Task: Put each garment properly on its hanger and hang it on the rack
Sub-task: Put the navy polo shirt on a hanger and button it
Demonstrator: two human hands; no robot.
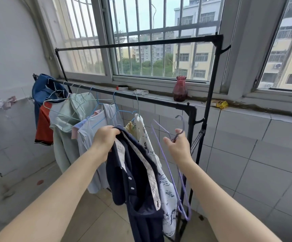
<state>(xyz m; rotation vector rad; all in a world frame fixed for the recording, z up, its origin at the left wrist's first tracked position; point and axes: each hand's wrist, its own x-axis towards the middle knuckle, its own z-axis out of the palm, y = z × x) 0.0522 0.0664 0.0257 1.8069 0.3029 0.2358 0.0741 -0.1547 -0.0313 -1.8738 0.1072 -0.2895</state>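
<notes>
While my left hand bunches the collar of the navy shirt in a closed fist, the shirt hangs straight down below it, long axis vertical, placket and buttons facing me, so the neck opening stays on top where I can reach it. My right hand, just beside it, pinches the purple hanger at the neck under its hook; the hook points up past my fingers and the frame dangles downward, tilted, its long side nearly vertical rather than level. I judge I hold it there so one shoulder can slip into the collar. Beyond my hands runs the rack, its lower bar carrying the garments already hung, and free bar remains to the right of them, above my right hand.
</notes>
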